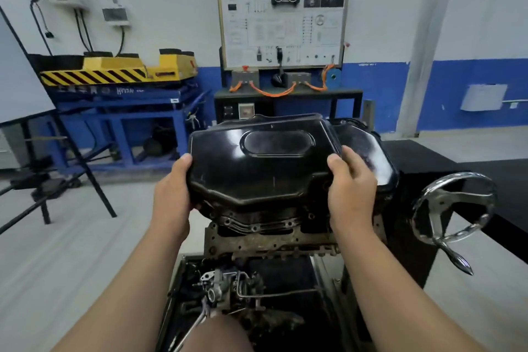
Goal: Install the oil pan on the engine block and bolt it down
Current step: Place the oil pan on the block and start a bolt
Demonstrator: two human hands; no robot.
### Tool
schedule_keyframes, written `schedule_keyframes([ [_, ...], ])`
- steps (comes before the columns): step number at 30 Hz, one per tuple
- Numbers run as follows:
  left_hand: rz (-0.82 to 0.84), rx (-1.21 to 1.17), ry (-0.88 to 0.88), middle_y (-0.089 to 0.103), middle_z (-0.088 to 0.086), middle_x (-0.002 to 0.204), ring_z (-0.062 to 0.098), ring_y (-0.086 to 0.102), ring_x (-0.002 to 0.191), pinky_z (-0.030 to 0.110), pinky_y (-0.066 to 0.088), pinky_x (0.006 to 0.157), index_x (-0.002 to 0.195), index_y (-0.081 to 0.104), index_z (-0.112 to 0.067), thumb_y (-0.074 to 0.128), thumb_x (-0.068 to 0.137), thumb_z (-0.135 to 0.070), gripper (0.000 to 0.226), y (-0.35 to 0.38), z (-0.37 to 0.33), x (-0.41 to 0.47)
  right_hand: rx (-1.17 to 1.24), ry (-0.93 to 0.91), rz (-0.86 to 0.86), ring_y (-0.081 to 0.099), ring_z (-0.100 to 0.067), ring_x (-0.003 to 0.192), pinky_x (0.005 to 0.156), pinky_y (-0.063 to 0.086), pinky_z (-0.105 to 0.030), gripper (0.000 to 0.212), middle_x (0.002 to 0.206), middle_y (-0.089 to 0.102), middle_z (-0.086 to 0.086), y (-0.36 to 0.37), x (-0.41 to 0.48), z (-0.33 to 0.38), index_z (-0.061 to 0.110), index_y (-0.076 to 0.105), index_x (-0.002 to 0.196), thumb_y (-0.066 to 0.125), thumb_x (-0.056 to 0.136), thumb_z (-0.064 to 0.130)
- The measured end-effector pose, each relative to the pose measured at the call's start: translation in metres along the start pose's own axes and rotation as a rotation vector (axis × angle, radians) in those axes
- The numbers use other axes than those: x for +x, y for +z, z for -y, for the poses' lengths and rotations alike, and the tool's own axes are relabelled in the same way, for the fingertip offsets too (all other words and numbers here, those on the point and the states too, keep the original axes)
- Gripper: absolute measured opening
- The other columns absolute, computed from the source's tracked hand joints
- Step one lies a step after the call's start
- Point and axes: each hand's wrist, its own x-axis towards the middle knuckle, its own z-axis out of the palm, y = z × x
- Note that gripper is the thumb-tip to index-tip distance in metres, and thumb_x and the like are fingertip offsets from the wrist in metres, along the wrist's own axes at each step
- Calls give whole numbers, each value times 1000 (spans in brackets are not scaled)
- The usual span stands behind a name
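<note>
One black oil pan (265,163) is held bottom-side up over one engine block (271,240), which sits on a stand in front of the person. Two hands grip it, one at each end. The left hand (174,188) wraps the pan's left edge, thumb on top and fingers curled underneath. The right hand (351,183) grips the right edge the same way. The pan's near flange lies just over the block's rusty rim; whether the two touch is hard to tell. At least four bolt holes show along that near flange, with no bolts visible in them. One chrome handwheel (454,208) stands to the right of the block. Against the far wall are one wiring display board (283,20) and one blue steel stand (120,106) carrying a yellow unit (120,68).
</note>
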Motion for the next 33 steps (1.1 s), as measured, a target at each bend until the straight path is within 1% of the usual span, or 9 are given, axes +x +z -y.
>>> schedule_keyframes([
  [4, 4, 7, 31, 57, 5, 65, 18, 49, 54, 31, 36, 49, 59, 64, -26, 55, 61, -64, 39, -10, 20, 2, -36, -10, 32, 52, 19, 93, 70, 38, 3, 21, 94, 57, 42, -8, -24, -15, 43, 52, 102, 54, 85, 32],
  [10, -125, 361, 180, 54, -3, 50, 13, 47, 44, 27, 36, 50, 66, 61, -14, 50, 71, -66, 53, -19, 6, -14, -276, -46, 159, 33, 14, 118, 86, 26, -1, 63, 134, 37, 23, -20, -25, -20, 34, 33, 140, 46, 80, 51],
  [12, -254, 656, 380, 60, -8, 59, 3, 53, 52, 25, 40, 52, 87, 69, -26, 52, 75, -61, 41, -13, -9, -23, -347, -93, 176, 25, 13, 125, 90, 20, 1, 67, 137, 30, 23, -21, -25, -18, 33, 30, 143, 42, 81, 54],
  [14, -265, 940, 637, 66, -4, 75, 15, 62, 68, 28, 48, 59, 105, 63, -31, 55, 79, -53, 34, 21, -22, -35, -375, -126, 158, 23, 10, 128, 94, 15, 4, 66, 137, 29, 21, -19, -28, -18, 29, 33, 143, 37, 83, 54],
  [18, 178, 1080, 1153, 66, -2, 71, 23, 62, 67, 29, 46, 54, 92, 67, -23, 63, 80, -42, 23, 118, -27, -64, -377, -175, 78, 29, -2, 131, 100, 15, 2, 60, 136, 33, 12, -16, -36, -19, 17, 41, 140, 37, 87, 45],
  [22, 309, 1053, 1122, 60, -14, 70, 13, 61, 71, 25, 41, 56, 97, 56, -32, 53, 81, -48, 22, 125, -30, -55, -359, -190, 116, 35, -5, 126, 103, 28, -15, 39, 133, 41, 9, -22, -32, -7, 21, 50, 130, 49, 91, 29],
  [24, 333, 1018, 1077, 51, -17, 66, 13, 61, 69, 24, 37, 57, 99, 50, -36, 54, 80, -43, 21, 122, -27, -51, -409, -376, 95, 44, -7, 110, 96, 35, -21, 26, 113, 52, 9, -18, -21, 13, 20, 61, 111, 53, 87, 26],
  [27, 396, 961, 942, 49, -19, 67, 13, 57, 69, 27, 35, 61, 101, 40, -41, 55, 81, -34, 26, 123, -30, -50, -533, -486, 315, 48, -7, 91, 81, 38, -22, 12, 86, 56, 18, -3, -3, 48, 25, 64, 92, 55, 85, 26],
  [33, 378, 857, 913, 57, -14, 79, 20, 59, 76, 30, 36, 61, 106, 40, -34, 55, 82, -26, 30, 122, -27, -48, -732, -512, 514, 59, -14, 82, 76, 51, -38, 12, 86, 67, 7, 0, 13, 70, 23, 67, 94, 59, 85, 22],
])
